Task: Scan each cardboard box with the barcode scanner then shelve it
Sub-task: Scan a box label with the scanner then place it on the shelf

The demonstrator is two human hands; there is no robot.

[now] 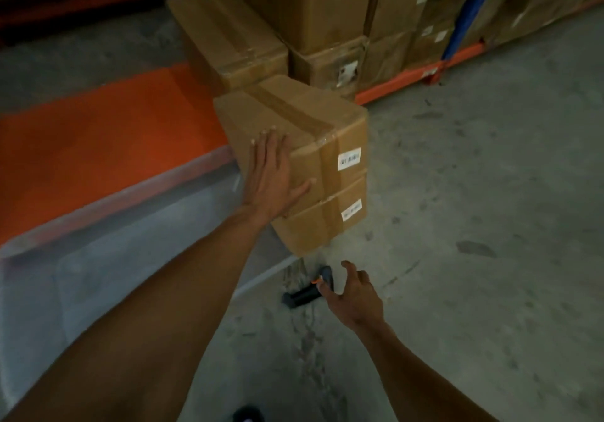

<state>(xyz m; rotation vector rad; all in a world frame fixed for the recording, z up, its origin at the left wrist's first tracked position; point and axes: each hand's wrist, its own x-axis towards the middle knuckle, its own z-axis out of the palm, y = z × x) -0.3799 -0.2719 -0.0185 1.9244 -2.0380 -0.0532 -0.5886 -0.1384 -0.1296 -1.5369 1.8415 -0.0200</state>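
Concrete floor [474, 193], left hand [273, 180] flat on cardboard box [294, 121], barcode scanner [305, 294] under right hand [354, 294]

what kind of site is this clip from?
Most likely a warehouse or stockroom: labelled cardboard boxes stacked on an orange-and-blue pallet rack, a bare concrete floor, and a barcode scanner lying on it by the right hand.
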